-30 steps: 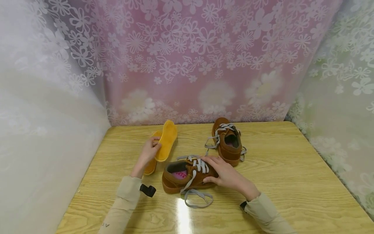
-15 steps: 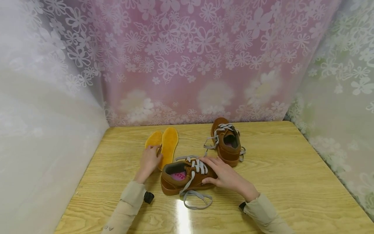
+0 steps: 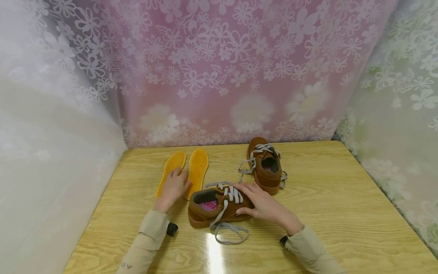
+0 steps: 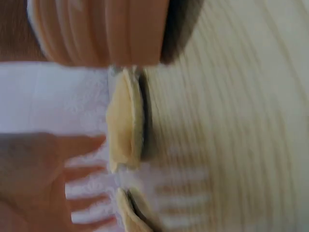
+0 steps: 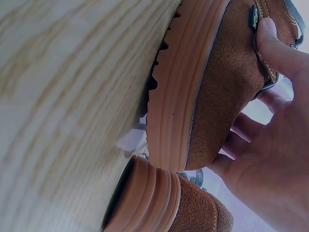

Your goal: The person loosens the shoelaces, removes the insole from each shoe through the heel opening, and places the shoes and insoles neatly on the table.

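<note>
In the head view my left hand point(image 3: 173, 187) lies over the left of two yellow insoles, its fingers on that insole point(image 3: 176, 161). The right insole point(image 3: 198, 167) lies just beside it. My left hand point(image 4: 34, 179) appears blurred in the left wrist view, fingers spread, near an edge-on insole point(image 4: 126, 123). My right hand point(image 3: 265, 203) grips the toe of a brown suede shoe point(image 3: 202, 219) with loose grey laces. In the right wrist view the thumb of my right hand point(image 5: 270, 145) presses one side of the shoe point(image 5: 227, 92), with the other fingers across its far side.
A second brown shoe point(image 3: 268, 173) stands behind my right hand, toe away from me, laces hanging loose. A loop of grey lace point(image 3: 230, 233) lies on the wooden table point(image 3: 335, 198) in front of the near shoe. A pink floral curtain point(image 3: 232, 76) hangs along the back edge.
My left hand has put down the insole it held up, which now lies on the right. The other insole has shifted left with my hand. My right hand stays on the shoe.
</note>
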A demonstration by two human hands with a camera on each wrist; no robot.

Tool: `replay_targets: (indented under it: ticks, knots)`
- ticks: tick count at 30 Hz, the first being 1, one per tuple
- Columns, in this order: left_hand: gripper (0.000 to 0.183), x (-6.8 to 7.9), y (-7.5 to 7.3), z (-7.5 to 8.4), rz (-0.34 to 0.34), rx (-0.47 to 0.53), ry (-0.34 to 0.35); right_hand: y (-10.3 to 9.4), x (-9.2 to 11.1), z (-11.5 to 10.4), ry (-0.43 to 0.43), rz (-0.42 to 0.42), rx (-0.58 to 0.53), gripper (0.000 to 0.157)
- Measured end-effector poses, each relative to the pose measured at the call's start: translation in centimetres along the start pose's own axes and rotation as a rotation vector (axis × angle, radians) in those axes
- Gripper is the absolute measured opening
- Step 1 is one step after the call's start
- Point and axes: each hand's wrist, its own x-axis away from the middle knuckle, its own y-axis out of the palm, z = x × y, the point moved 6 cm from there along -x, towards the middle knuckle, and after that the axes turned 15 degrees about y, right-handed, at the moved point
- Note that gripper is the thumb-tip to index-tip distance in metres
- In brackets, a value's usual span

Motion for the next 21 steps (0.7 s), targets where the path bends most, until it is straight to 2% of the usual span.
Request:
replay_targets:
  ticks: [4,11,15,18,21]
  knots:
    - [0.050,0.3,0.3,1.5,-0.030,-0.029,0.130,0.2,0.0,-0.3,-0.007,0.003,0.005,0.083]
    - [0.048,0.9,0.1,1.2,-0.063,-0.009,0.135,0.2,-0.1,0.0,0.002,0.015,0.011,0.084]
    - [0.043,0.4,-0.2,1.3,-0.005,-0.002,0.207,-0.1,0.0,0.0,0.006,0.036,0.012,0.087]
    - [0.036,-0.2,-1.0,2.1,0.075,0.070,0.259,-0.3,0.6,-0.6,-0.012,0.075,0.015,0.090]
    - [0.036,-0.9,-1.6,3.3,0.105,0.253,0.277,-1.1,1.6,-1.6,-0.053,0.187,0.012,0.086]
